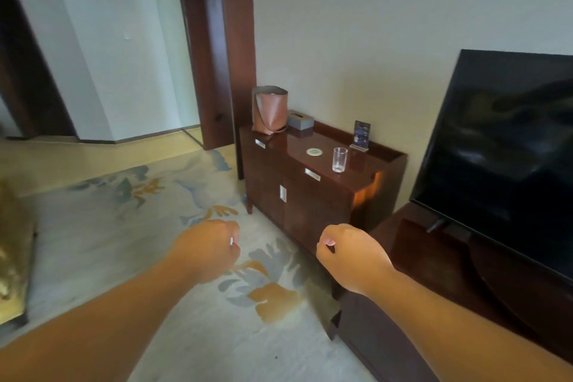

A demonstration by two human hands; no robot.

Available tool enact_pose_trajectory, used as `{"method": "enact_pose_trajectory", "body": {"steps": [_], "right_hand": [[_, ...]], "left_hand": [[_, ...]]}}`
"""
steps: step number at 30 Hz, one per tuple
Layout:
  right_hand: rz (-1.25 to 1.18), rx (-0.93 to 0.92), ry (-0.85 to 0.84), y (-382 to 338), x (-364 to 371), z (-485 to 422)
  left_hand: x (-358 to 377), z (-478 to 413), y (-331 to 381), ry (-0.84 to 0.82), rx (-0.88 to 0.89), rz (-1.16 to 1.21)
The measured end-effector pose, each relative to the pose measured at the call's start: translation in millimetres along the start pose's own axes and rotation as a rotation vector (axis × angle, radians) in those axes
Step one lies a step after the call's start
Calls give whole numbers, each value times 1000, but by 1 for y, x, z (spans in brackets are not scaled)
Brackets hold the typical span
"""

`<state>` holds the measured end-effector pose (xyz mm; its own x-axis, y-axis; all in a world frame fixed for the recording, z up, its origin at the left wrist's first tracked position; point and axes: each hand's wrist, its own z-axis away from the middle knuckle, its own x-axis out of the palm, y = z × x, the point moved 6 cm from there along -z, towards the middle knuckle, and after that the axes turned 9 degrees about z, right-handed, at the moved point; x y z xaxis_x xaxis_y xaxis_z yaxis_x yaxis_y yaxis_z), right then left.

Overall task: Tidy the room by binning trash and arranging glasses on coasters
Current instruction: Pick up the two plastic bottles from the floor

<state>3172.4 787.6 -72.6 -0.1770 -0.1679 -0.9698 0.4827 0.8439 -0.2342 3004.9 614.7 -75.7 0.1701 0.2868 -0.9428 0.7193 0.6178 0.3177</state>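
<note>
A clear drinking glass (339, 159) stands upright on the dark wooden cabinet (322, 195), just right of a round white coaster (314, 151) that has nothing on it. A brown leather bin (269, 110) sits at the cabinet's far left corner. My left hand (207, 250) and my right hand (350, 257) hover low over the carpet in front of the cabinet. Both have their fingers curled into fists. A small white speck shows at my left fingertips; I cannot tell whether it is a nail or a scrap.
A grey tissue box (300, 120) and a small upright card stand (361, 135) are on the cabinet. A large black TV (502, 146) sits on a low unit to the right. Patterned carpet (155, 226) covers the floor; a doorway opens at the left.
</note>
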Motion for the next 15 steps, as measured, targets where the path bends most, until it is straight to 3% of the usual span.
{"method": "enact_pose_trajectory", "body": {"steps": [7, 15], "right_hand": [[-7, -36, -6, -20, 7, -79], [-8, 273, 46, 23, 1, -79]], "left_hand": [[-4, -78, -47, -13, 6, -11], [22, -163, 16, -74, 320, 29]]}}
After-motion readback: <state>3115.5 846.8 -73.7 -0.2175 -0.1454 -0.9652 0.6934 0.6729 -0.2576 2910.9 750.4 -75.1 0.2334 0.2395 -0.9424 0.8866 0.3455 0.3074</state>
